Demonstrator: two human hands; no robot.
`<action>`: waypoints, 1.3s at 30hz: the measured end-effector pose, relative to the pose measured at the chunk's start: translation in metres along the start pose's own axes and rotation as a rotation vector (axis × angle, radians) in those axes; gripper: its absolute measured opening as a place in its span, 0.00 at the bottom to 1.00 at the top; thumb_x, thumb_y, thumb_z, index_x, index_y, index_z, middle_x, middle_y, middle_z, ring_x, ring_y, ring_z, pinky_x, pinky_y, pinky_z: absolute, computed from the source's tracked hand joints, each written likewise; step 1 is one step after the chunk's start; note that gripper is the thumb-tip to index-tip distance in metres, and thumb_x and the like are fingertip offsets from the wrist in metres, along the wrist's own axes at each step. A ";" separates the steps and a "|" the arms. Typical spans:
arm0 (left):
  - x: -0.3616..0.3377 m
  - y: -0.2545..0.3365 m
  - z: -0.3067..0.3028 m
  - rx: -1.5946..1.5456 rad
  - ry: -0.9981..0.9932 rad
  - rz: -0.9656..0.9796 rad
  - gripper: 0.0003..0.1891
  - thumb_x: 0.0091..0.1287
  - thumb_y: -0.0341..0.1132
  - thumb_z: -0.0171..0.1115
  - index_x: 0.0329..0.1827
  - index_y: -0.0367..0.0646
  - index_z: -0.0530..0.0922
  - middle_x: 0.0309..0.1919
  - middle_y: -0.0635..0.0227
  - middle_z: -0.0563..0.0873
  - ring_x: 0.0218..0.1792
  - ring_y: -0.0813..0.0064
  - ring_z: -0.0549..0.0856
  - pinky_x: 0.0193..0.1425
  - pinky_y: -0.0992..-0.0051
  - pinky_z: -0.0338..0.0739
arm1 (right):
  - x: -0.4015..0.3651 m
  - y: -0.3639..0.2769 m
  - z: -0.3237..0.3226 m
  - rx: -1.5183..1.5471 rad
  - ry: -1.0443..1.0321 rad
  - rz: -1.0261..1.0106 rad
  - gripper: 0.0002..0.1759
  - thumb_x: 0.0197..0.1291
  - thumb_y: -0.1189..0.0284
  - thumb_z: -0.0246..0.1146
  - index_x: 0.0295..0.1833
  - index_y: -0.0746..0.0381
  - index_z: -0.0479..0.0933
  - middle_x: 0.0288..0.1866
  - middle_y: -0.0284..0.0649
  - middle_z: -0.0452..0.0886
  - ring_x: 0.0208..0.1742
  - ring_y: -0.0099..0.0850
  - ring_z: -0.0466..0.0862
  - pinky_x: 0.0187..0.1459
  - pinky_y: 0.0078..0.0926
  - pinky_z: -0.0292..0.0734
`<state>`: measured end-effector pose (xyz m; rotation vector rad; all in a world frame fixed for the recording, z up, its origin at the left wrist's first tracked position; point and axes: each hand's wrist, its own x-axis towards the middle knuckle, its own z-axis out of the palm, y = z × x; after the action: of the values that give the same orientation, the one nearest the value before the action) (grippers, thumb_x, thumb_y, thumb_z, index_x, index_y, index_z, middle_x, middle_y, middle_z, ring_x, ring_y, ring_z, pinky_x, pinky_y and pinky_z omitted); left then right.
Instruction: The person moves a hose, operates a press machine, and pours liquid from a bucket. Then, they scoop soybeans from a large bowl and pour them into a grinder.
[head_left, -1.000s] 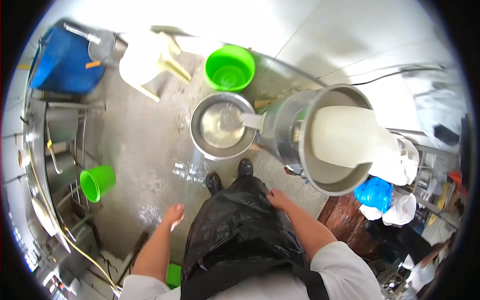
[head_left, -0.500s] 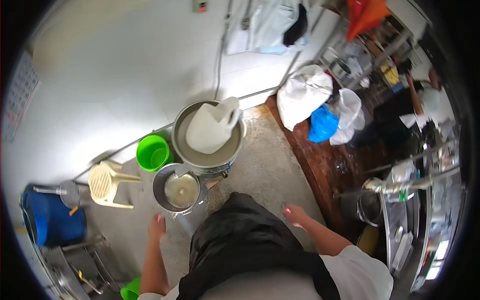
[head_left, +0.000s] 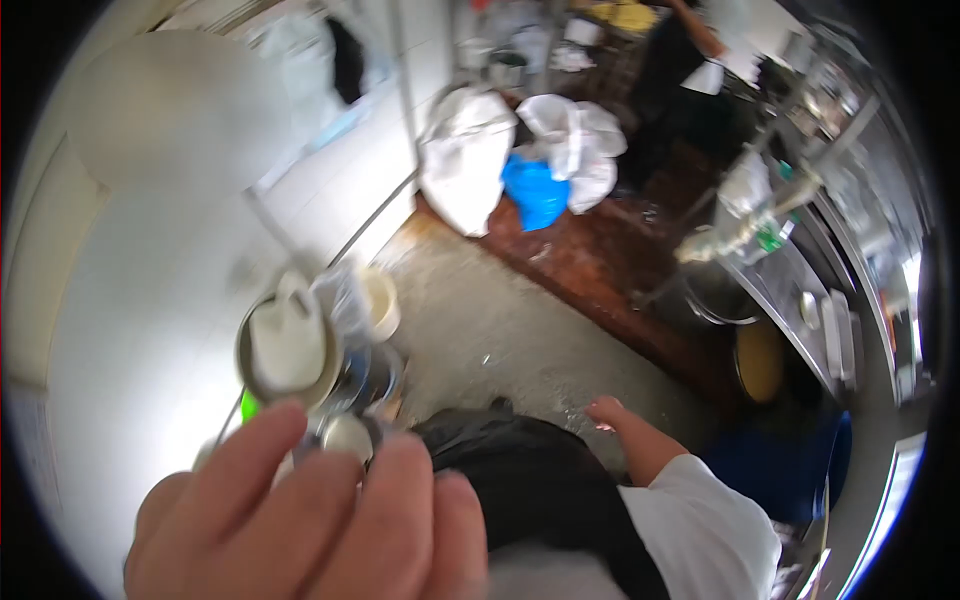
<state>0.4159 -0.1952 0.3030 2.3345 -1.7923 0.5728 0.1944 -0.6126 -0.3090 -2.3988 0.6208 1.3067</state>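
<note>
My left hand [head_left: 310, 520] is raised large and close to the camera at the lower left, its fingers apart and nothing visible in them. It hides part of the pots behind it. My right hand [head_left: 604, 413] hangs over the concrete floor to the right of my dark apron, small, with its fingers curled; whether it holds anything is too small to tell. Beyond my left hand, a white plastic jug [head_left: 287, 345] lies in a large metal pot [head_left: 243, 352]. A smaller pot below it is partly covered by my fingers.
A cream bucket [head_left: 380, 303] stands beside the large pot. White sacks [head_left: 467, 160] and a blue bag [head_left: 537, 192] rest on the red-brown floor. Another person [head_left: 665, 75] stands at the back. Metal shelving lines the right, with a blue bin [head_left: 785, 465] below.
My left hand has risen from my side to just before the camera. The view has turned right, so the pots now appear lower left, and the stool is out of view.
</note>
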 end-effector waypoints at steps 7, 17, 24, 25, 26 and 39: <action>0.113 0.031 0.047 0.059 0.075 0.433 0.18 0.67 0.41 0.67 0.55 0.40 0.81 0.53 0.62 0.88 0.45 0.63 0.87 0.60 0.55 0.84 | -0.034 0.024 -0.034 0.611 0.302 0.237 0.21 0.63 0.58 0.60 0.47 0.62 0.88 0.47 0.53 0.90 0.53 0.51 0.89 0.54 0.49 0.85; 0.202 0.001 0.303 -1.062 -1.141 0.607 0.21 0.75 0.40 0.64 0.67 0.39 0.81 0.60 0.54 0.88 0.57 0.59 0.88 0.65 0.64 0.80 | -0.116 0.026 0.154 0.940 0.466 0.704 0.17 0.59 0.58 0.65 0.41 0.60 0.88 0.39 0.47 0.91 0.43 0.43 0.91 0.46 0.44 0.86; -0.003 -0.079 0.637 -0.390 -1.484 0.127 0.21 0.64 0.46 0.71 0.51 0.38 0.89 0.51 0.45 0.90 0.55 0.45 0.89 0.62 0.56 0.82 | -0.196 -0.095 0.410 0.900 -0.306 0.679 0.20 0.72 0.60 0.55 0.62 0.49 0.84 0.46 0.36 0.90 0.51 0.38 0.90 0.50 0.41 0.87; -0.043 -0.107 0.679 -0.635 -1.386 0.131 0.19 0.64 0.44 0.70 0.52 0.40 0.89 0.50 0.44 0.90 0.55 0.45 0.88 0.62 0.55 0.82 | -0.208 -0.118 0.431 0.878 -0.339 0.625 0.19 0.70 0.60 0.58 0.60 0.49 0.85 0.47 0.37 0.90 0.51 0.38 0.90 0.50 0.41 0.87; -0.057 -0.122 0.706 -0.870 -1.278 0.133 0.18 0.64 0.43 0.69 0.53 0.41 0.89 0.50 0.44 0.89 0.55 0.44 0.88 0.61 0.55 0.82 | -0.216 -0.136 0.446 0.871 -0.379 0.583 0.18 0.67 0.60 0.60 0.59 0.49 0.86 0.48 0.38 0.90 0.51 0.39 0.90 0.51 0.42 0.87; 0.309 0.236 0.528 -0.686 -0.539 0.383 0.25 0.73 0.55 0.64 0.30 0.40 0.84 0.36 0.47 0.89 0.49 0.42 0.86 0.54 0.46 0.78 | -0.172 0.013 0.385 0.978 0.462 0.922 0.20 0.67 0.55 0.62 0.39 0.60 0.90 0.43 0.49 0.91 0.48 0.48 0.90 0.52 0.45 0.85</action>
<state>0.3687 -0.7175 -0.0907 1.7605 -2.1922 -0.6268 -0.1657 -0.3995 -0.3646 -1.5352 2.0648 0.3868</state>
